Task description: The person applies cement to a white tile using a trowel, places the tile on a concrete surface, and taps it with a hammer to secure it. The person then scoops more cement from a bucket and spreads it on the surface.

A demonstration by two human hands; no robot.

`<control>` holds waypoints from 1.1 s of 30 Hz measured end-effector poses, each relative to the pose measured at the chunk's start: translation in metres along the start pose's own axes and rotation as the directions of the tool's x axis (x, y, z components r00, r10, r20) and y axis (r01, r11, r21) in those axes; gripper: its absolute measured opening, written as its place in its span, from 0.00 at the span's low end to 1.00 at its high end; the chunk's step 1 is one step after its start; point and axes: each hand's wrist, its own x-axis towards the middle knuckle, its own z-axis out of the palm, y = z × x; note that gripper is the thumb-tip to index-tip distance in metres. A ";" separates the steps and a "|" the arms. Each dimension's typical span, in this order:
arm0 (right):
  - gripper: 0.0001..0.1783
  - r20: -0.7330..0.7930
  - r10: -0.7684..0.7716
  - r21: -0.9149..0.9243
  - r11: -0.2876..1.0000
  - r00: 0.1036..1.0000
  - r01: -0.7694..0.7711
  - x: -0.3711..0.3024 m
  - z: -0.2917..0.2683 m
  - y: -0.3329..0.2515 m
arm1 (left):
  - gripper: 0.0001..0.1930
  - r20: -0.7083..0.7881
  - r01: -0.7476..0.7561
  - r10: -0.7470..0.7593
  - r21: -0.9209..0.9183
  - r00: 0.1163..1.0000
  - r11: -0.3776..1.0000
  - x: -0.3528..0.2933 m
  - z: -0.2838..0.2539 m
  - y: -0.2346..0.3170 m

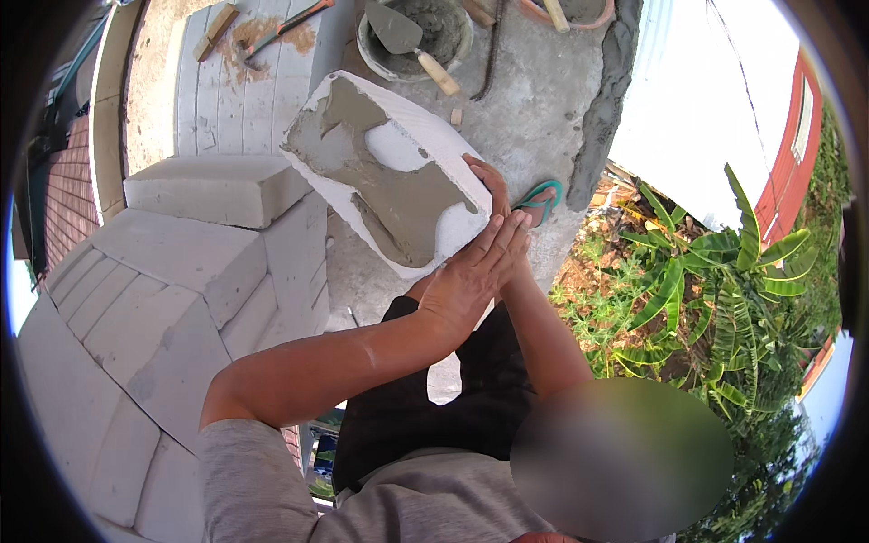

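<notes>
A white lightweight concrete block (444,149), its upward face partly smeared with wet grey mortar (362,172), is tilted in front of me. My right hand (491,185) grips its right end, fingers curled over the edge. Against the near right corner of the block presses my left hand (475,267), its fingers stretched out and overlapping the right hand. Parts of both palms are hidden. Beyond the block, a trowel (396,29) with a wooden handle lies across a bucket (466,45) of grey mortar.
Stacked white blocks form a wall (163,317) on my left. A hammer (290,25) and a wood piece (215,33) lie on blocks at the far left. A dark metal bar (491,54) lies beside the bucket. My sandalled foot (540,201) stands near the slab's edge; plants (697,290) grow beyond.
</notes>
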 end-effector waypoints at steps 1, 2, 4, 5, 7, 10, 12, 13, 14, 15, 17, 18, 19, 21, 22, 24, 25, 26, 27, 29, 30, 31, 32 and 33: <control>0.37 0.020 0.047 0.145 0.988 0.999 -0.049 0.004 0.003 0.007 | 0.40 0.106 0.002 -0.017 0.138 0.994 0.990 0.008 0.003 -0.011; 0.38 0.039 0.003 0.080 0.997 0.999 -0.006 0.008 0.002 0.008 | 0.42 0.132 0.006 -0.033 0.202 0.991 0.979 0.014 0.003 -0.019; 0.40 0.080 -0.080 -0.049 0.995 0.994 0.084 0.016 0.002 0.009 | 0.44 0.172 0.009 -0.065 0.310 0.983 0.951 0.019 -0.002 -0.034; 0.43 0.043 -0.123 -0.074 0.989 0.991 0.126 0.009 0.011 0.011 | 0.44 0.196 0.001 -0.076 0.355 0.978 0.935 0.019 -0.001 -0.039; 0.48 0.015 -0.129 -0.032 0.991 0.991 0.130 0.007 0.020 0.015 | 0.41 0.188 -0.005 -0.080 0.411 0.979 0.912 0.019 -0.002 -0.054; 0.51 -0.017 -0.168 -0.010 0.986 0.986 0.168 0.025 0.030 0.003 | 0.41 0.216 0.036 -0.148 0.453 0.965 0.891 0.010 0.006 -0.062; 0.52 0.021 -0.186 -0.041 0.982 0.982 0.187 0.033 0.032 -0.007 | 0.40 0.218 0.037 -0.155 0.465 0.964 0.885 0.006 0.010 -0.068; 0.53 0.013 -0.214 -0.045 0.976 0.977 0.214 0.035 0.038 -0.009 | 0.40 0.222 0.042 -0.171 0.490 0.960 0.871 0.000 0.014 -0.071; 0.53 0.010 -0.239 -0.054 0.970 0.971 0.239 0.037 0.041 -0.009 | 0.40 0.222 0.048 -0.186 0.509 0.957 0.859 -0.002 0.017 -0.070; 0.54 0.010 -0.263 -0.063 0.963 0.965 0.263 0.036 0.041 -0.008 | 0.40 0.213 0.065 -0.192 0.489 0.958 0.870 -0.002 0.019 -0.069; 0.55 0.095 -0.246 -0.098 0.962 0.965 0.255 0.028 0.041 -0.004 | 0.41 0.205 0.101 -0.214 0.454 0.955 0.885 -0.002 0.023 -0.068; 0.56 0.138 -0.244 -0.111 0.959 0.960 0.259 0.032 0.042 -0.004 | 0.41 0.214 0.106 -0.219 0.443 0.952 0.890 -0.007 0.027 -0.069; 0.56 0.192 -0.258 -0.113 0.953 0.947 0.283 0.038 0.038 0.000 | 0.41 0.223 0.111 -0.224 0.430 0.949 0.896 -0.014 0.033 -0.069; 0.57 0.302 -0.282 -0.099 0.941 0.911 0.324 0.049 0.031 0.000 | 0.41 0.226 0.146 -0.249 0.391 0.942 0.909 -0.029 0.037 -0.066; 0.57 0.324 -0.297 -0.063 0.940 0.898 0.334 0.050 0.029 0.008 | 0.41 0.207 0.175 -0.261 0.358 0.943 0.917 -0.033 0.037 -0.062; 0.59 0.365 -0.332 0.024 0.937 0.870 0.348 0.051 0.031 0.026 | 0.42 0.160 0.225 -0.281 0.298 0.946 0.928 -0.038 0.041 -0.061; 0.59 0.339 -0.304 0.059 0.951 0.890 0.303 0.050 0.031 0.034 | 0.42 0.127 0.247 -0.289 0.269 0.949 0.931 -0.039 0.044 -0.062; 0.58 0.317 -0.272 0.103 0.962 0.909 0.253 0.048 0.031 0.037 | 0.41 0.104 0.268 -0.299 0.238 0.949 0.934 -0.042 0.045 -0.061; 0.58 0.298 -0.238 0.147 0.968 0.924 0.202 0.046 0.030 0.042 | 0.41 0.136 0.280 -0.315 0.227 0.939 0.933 -0.044 0.045 -0.062; 0.63 0.435 -0.236 0.035 0.969 0.869 0.246 0.050 0.025 0.053 | 0.40 0.203 0.301 -0.343 0.208 0.917 0.930 -0.043 0.043 -0.069; 0.66 0.500 -0.229 -0.015 0.962 0.835 0.273 0.055 0.025 0.057 | 0.39 0.222 0.306 -0.350 0.211 0.910 0.928 -0.045 0.043 -0.071; 0.68 0.526 -0.249 -0.037 0.949 0.814 0.314 0.060 0.026 0.060 | 0.39 0.242 0.311 -0.358 0.214 0.902 0.926 -0.047 0.044 -0.074; 0.69 0.538 -0.255 -0.084 0.932 0.803 0.352 0.065 0.027 0.065 | 0.38 0.271 0.311 -0.363 0.218 0.891 0.925 -0.051 0.043 -0.077; 0.69 0.550 -0.255 -0.131 0.914 0.795 0.384 0.070 0.025 0.071 | 0.39 0.286 0.337 -0.375 0.173 0.882 0.925 -0.051 0.038 -0.079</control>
